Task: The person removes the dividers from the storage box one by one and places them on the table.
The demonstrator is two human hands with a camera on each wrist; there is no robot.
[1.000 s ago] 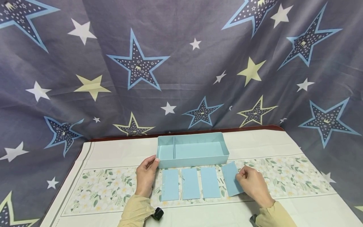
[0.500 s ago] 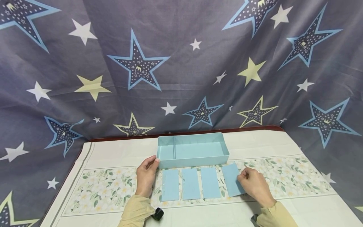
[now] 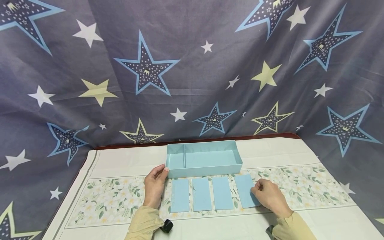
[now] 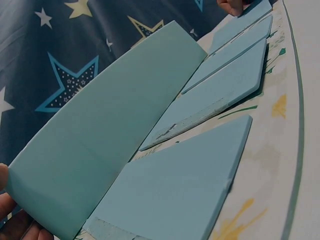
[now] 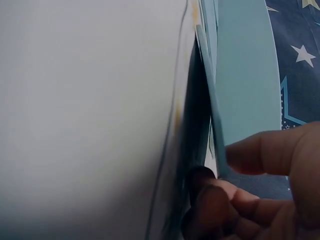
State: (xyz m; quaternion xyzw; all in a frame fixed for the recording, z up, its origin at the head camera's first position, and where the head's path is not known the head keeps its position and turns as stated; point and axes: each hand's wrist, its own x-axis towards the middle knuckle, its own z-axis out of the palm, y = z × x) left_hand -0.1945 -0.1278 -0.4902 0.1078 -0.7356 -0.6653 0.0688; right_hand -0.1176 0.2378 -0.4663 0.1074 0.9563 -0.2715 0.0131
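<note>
A light blue box [image 3: 201, 171] with one divider stands on the table. My left hand [image 3: 154, 185] grips its front left corner, thumb on the front wall; in the left wrist view the fingers [image 4: 22, 227] curl round that corner. In front of the box lie several flat blue panels [image 3: 201, 195] in a row. My right hand [image 3: 269, 195] pinches the right edge of the rightmost panel [image 3: 245, 191]. The right wrist view has this panel [image 5: 216, 120] between thumb and fingers, its near edge raised off the cloth with dark shadow beneath.
A white tablecloth [image 3: 270, 153] with a floral band [image 3: 111, 200] covers the table. Behind it hangs a dark curtain [image 3: 192, 83] printed with stars. Black wrist devices [image 3: 167, 226] sit at both cuffs.
My right hand has shifted slightly right along with the rightmost panel, whose tilt has lessened a little. The left hand and the box stay put.
</note>
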